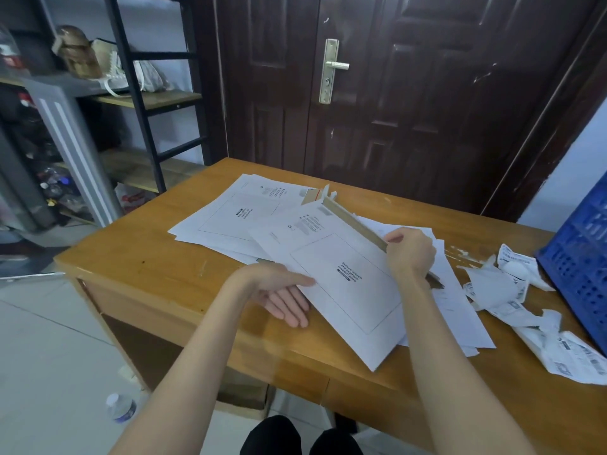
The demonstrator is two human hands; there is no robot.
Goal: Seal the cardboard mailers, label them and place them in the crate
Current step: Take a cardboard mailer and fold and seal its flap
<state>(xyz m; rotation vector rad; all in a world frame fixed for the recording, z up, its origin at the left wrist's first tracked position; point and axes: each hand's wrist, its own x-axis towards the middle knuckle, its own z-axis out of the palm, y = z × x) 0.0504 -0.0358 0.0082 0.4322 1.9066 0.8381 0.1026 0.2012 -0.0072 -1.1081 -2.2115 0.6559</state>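
A home packing corner: wooden desk (157, 257), dark entry door (394, 93), cluttered shelves (144, 100).

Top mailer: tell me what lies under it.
Under the top mailer lie more white mailers on the table, and the left hand's fingers. How many mailers is hidden.

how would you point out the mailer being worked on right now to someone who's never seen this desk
Start at the wooden desk in front of the dark door, where white mailers lie spread out. The one in question is the nearest mailer, lying on top between the two hands. Unlike the others, its brown-lined flap stands up, pinched by the right hand, while the left hand steadies its near-left edge.
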